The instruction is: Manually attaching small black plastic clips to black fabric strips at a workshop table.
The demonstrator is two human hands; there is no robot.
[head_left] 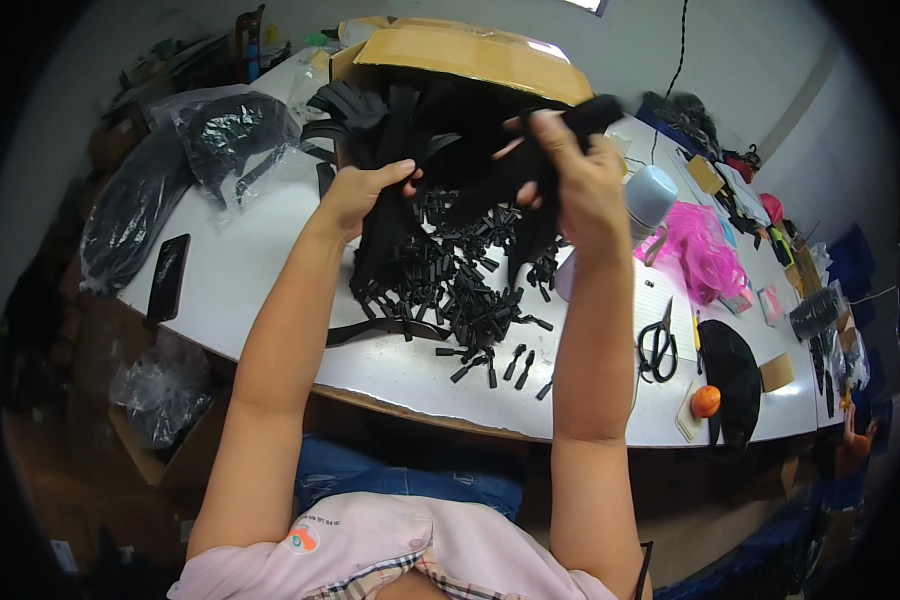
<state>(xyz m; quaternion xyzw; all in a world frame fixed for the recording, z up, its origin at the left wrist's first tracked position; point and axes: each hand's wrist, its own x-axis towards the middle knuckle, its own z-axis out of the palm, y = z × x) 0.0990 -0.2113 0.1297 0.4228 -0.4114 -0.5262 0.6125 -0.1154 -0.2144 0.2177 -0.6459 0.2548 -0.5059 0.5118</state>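
My left hand [358, 196] is closed around a bundle of black straps [378, 240] that hang down to the table. To its right, my right hand [588, 190] is raised, its fingers bent around a black fabric strap [594, 116] whose upper end is smeared by motion. Under and between both hands spreads a heap of small black plastic pieces [455, 285], like zipper pulls. Just beyond stands an open cardboard box [470, 58] with more black straps [348, 104] spilling from its left side. One loose strap [385, 328] lies at the heap's near edge.
Bags of black material [232, 135] and a phone [168, 278] are at left. On the right are a light blue cylindrical object [650, 195], a pink plastic bag [692, 250], scissors [658, 345], an orange round object [705, 402] and a black fabric piece [730, 375]. The table's edge [440, 420] curves before me.
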